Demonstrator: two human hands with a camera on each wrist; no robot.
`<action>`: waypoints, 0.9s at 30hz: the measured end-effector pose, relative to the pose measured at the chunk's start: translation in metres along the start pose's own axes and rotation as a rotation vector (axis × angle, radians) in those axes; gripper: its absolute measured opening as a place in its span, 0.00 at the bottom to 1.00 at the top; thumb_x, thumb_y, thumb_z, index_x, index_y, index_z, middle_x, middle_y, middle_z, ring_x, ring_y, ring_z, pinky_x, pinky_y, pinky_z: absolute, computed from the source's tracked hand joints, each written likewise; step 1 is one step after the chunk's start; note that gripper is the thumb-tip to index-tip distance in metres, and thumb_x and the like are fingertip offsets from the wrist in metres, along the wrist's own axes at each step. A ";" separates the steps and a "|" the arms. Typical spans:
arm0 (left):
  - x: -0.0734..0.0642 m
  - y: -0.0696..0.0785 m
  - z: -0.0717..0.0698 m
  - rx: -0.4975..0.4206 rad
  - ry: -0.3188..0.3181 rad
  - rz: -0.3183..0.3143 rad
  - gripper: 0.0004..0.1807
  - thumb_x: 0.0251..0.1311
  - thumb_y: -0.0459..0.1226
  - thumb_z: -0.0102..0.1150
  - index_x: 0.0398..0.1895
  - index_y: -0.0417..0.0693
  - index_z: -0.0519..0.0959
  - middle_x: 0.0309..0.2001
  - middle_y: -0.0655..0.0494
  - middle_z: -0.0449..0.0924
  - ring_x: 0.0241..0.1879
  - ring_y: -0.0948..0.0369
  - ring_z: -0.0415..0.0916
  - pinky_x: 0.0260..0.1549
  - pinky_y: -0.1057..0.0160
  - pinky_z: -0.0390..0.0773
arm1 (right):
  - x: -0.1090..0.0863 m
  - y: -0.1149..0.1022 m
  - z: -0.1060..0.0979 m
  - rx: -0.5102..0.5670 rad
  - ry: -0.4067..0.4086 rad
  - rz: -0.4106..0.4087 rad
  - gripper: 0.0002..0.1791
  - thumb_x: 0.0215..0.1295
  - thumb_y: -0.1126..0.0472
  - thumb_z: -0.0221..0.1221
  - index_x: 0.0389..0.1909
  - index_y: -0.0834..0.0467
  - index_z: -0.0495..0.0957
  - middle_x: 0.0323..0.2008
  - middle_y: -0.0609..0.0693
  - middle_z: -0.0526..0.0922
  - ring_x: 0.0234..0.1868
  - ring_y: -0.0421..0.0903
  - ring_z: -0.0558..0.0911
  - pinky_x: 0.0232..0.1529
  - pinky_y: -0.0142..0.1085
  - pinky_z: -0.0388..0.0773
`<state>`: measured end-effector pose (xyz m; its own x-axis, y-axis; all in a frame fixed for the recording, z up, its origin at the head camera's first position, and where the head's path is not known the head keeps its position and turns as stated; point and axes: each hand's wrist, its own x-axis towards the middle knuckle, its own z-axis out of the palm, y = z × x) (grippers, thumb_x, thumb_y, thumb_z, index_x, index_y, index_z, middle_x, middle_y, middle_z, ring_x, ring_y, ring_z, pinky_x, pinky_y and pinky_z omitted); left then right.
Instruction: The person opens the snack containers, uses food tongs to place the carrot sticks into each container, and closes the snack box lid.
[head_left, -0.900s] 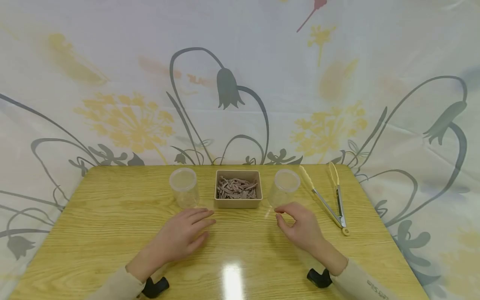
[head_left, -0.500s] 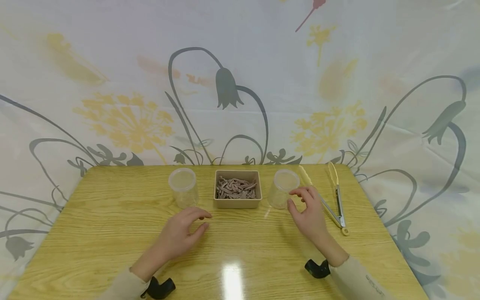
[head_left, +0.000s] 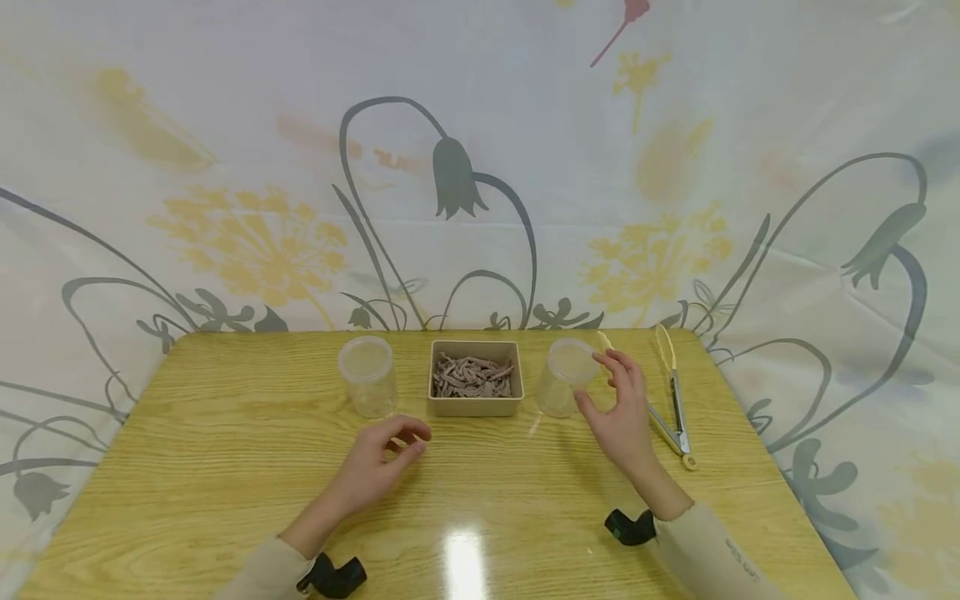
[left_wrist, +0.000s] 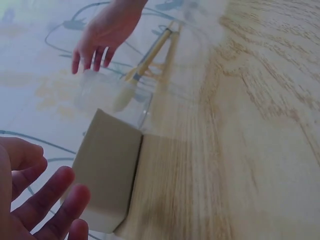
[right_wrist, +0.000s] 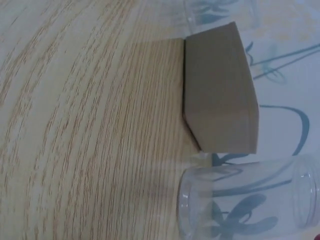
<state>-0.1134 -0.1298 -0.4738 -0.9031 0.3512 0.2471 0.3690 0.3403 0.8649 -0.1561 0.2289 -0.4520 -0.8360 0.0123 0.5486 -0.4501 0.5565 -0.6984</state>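
Observation:
My right hand [head_left: 626, 417] is at the right side of a clear lidded jar [head_left: 558, 393], its fingertips close by the lid and its thumb in front, fingers spread and loosely bent. In the right wrist view this jar [right_wrist: 245, 197] stands upright in the lower right. My left hand [head_left: 382, 458] hovers over the table in front of a second clear jar [head_left: 372, 393], fingers loosely bent and holding nothing. Between the jars sits a beige box [head_left: 476, 407] filled with greyish-brown strips [head_left: 472, 379]. In the left wrist view the left fingers [left_wrist: 55, 192] appear beside the box [left_wrist: 107, 170].
Tongs [head_left: 678, 408] with yellow tips and metal arms lie spread to the right of the right jar, partly behind the right hand. The wooden table [head_left: 225, 467] ends at a hanging flowered cloth [head_left: 480, 250] at the back.
My right hand has moved rightward and forward from before the right jar to its right side, its fingers opening. The left hand stays near its place, its fingers bending more. The containers stay put.

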 end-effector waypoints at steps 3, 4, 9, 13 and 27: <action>0.000 0.000 0.003 -0.037 -0.013 -0.049 0.09 0.71 0.35 0.58 0.49 0.44 0.81 0.46 0.52 0.83 0.43 0.58 0.78 0.41 0.60 0.80 | 0.000 0.001 0.000 0.008 -0.027 0.035 0.31 0.58 0.69 0.68 0.63 0.67 0.71 0.66 0.68 0.63 0.65 0.64 0.63 0.53 0.59 0.66; -0.001 0.000 0.004 -0.043 -0.017 -0.058 0.09 0.70 0.35 0.58 0.50 0.44 0.81 0.46 0.51 0.83 0.43 0.57 0.79 0.41 0.60 0.80 | 0.000 0.001 0.000 0.008 -0.034 0.045 0.32 0.58 0.68 0.68 0.64 0.67 0.71 0.67 0.68 0.63 0.65 0.64 0.63 0.54 0.58 0.66; -0.001 -0.003 0.005 -0.045 -0.040 -0.072 0.09 0.70 0.35 0.58 0.50 0.44 0.80 0.46 0.50 0.83 0.43 0.57 0.79 0.41 0.59 0.80 | 0.000 0.002 -0.001 0.010 -0.055 0.058 0.32 0.60 0.67 0.67 0.65 0.66 0.70 0.68 0.66 0.63 0.67 0.63 0.62 0.55 0.56 0.66; 0.000 -0.004 0.004 -0.038 -0.057 -0.069 0.10 0.71 0.36 0.58 0.50 0.44 0.81 0.46 0.51 0.83 0.44 0.59 0.79 0.42 0.60 0.80 | 0.001 0.004 -0.001 0.012 -0.065 0.054 0.32 0.60 0.67 0.68 0.66 0.66 0.70 0.68 0.65 0.64 0.67 0.63 0.62 0.56 0.56 0.67; 0.003 -0.011 0.012 -0.092 -0.104 -0.137 0.13 0.71 0.36 0.57 0.54 0.41 0.79 0.51 0.50 0.82 0.47 0.56 0.80 0.44 0.62 0.79 | 0.006 0.011 0.002 0.043 -0.073 0.063 0.25 0.57 0.67 0.71 0.55 0.66 0.76 0.65 0.64 0.68 0.63 0.62 0.68 0.55 0.56 0.69</action>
<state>-0.1172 -0.1222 -0.4873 -0.9142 0.3971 0.0814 0.2178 0.3118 0.9248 -0.1664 0.2332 -0.4578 -0.8829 -0.0157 0.4694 -0.4081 0.5202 -0.7502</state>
